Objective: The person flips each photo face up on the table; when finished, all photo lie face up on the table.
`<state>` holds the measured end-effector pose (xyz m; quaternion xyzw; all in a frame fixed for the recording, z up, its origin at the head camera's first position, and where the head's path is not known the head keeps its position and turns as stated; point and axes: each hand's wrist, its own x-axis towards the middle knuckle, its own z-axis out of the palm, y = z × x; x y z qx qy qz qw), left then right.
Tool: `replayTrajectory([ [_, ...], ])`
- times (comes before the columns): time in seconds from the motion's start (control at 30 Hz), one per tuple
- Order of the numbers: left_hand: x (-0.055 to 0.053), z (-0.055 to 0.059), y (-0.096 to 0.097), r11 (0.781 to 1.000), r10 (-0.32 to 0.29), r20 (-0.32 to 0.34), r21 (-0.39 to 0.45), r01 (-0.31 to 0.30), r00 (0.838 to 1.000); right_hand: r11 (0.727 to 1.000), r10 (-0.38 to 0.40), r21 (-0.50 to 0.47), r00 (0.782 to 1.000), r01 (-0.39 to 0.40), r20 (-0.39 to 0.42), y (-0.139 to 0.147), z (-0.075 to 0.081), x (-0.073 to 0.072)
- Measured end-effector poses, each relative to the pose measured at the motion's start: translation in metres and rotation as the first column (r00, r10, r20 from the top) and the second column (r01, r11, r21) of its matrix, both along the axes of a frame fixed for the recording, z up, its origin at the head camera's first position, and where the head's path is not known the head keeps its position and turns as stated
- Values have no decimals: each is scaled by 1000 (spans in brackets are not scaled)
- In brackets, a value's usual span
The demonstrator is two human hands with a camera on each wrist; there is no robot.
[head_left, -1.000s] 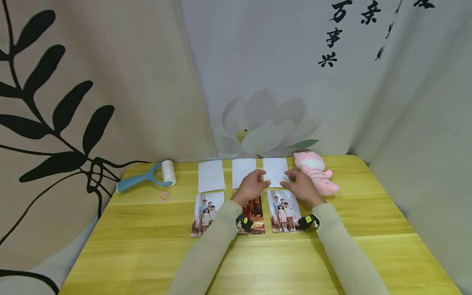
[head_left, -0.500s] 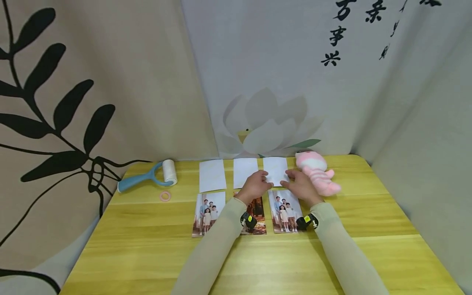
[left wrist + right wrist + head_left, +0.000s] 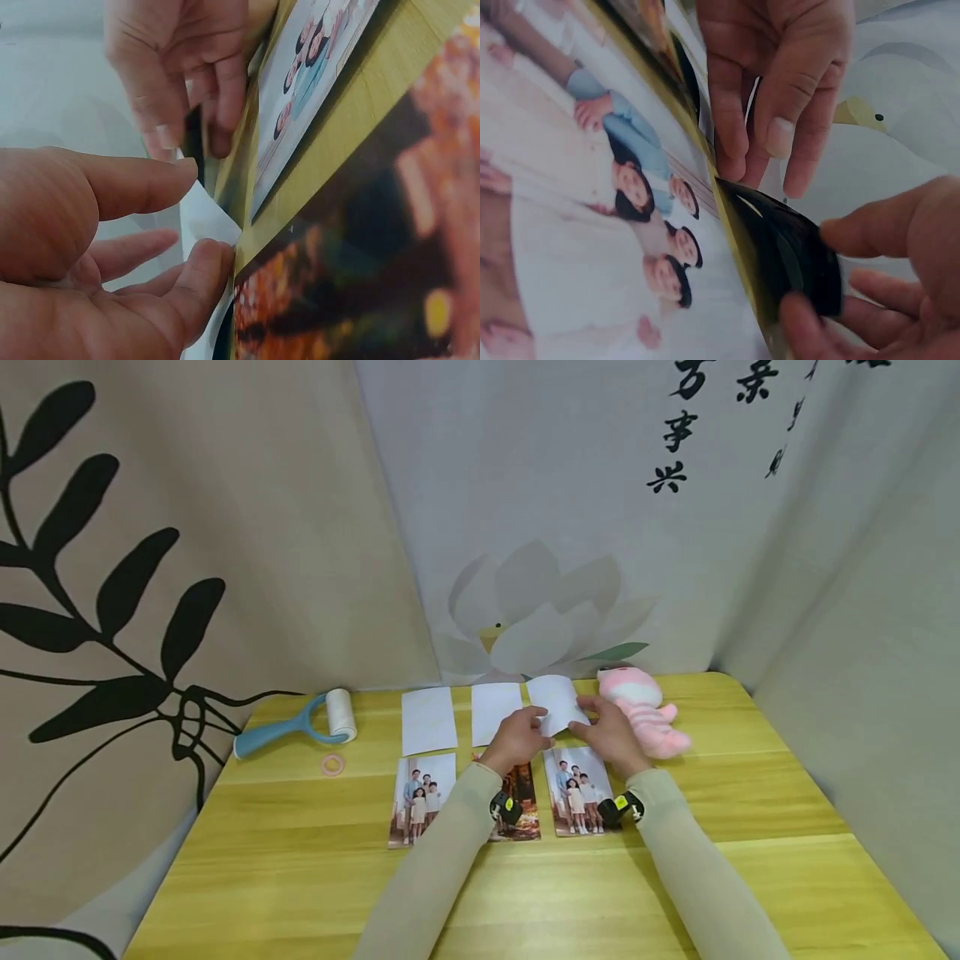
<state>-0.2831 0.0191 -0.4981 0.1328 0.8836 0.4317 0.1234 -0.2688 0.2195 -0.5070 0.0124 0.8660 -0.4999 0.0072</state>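
My right hand (image 3: 611,739) pinches the right side of a white-backed card (image 3: 553,702) at the back of the table. The card bows up off the wood; its dark glossy underside (image 3: 780,247) shows in the right wrist view. My left hand (image 3: 517,739) is at the card's near left corner, thumb and fingers spread apart; I cannot tell whether a fingertip touches it. Just in front of the hands lies a family photo (image 3: 576,789), face up. A photo with orange autumn colours (image 3: 522,797) is partly hidden under my left forearm.
Two more white cards (image 3: 428,720) lie to the left in the back row, above another family photo (image 3: 422,797). Farther left are a blue-handled lint roller (image 3: 303,722) and a small pink ring (image 3: 332,765). A pink plush toy (image 3: 645,710) lies beside my right hand.
The right white card lay flat before; now its right side is raised and it bends, shifted slightly left. My right hand has moved slightly left and now pinches it. My left hand has barely moved.
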Motion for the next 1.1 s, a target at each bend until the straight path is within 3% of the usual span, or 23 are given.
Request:
replayTrajectory([
  [0.17, 0, -1, 1, 1000, -12, -18, -1, 12, 1000, 996, -67, -52, 998, 66, -20, -1, 2, -2],
  [0.37, 2, -4, 4, 997, -3, 56, 82, -1, 998, 984, -149, -111, 988, 143, -48, -4, 7, 2],
  [0.53, 4, -1, 6, 987, 10, 69, 156, -20, 998, 974, -162, -171, 984, 147, -78, -12, 13, 7],
  [0.63, 7, 3, 6, 972, 23, 66, 234, -38, 998, 972, -135, -207, 985, 111, -108, -17, 19, 12],
  [0.7, 8, 6, 5, 948, 25, 76, 315, -48, 997, 966, -115, -246, 986, 83, -119, -21, 23, 15],
  [0.83, 12, 14, 5, 864, -2, 140, 499, -68, 990, 959, -93, -279, 984, 48, -152, -27, 30, 21],
  [0.93, 13, 18, 3, 801, -17, 193, 590, -102, 981, 980, -81, -195, 973, 39, -214, -30, 34, 26],
  [1.1, 14, 25, -2, 737, -11, 216, 662, -138, 976, 1000, -17, 9, 940, 21, -342, -39, 36, 30],
])
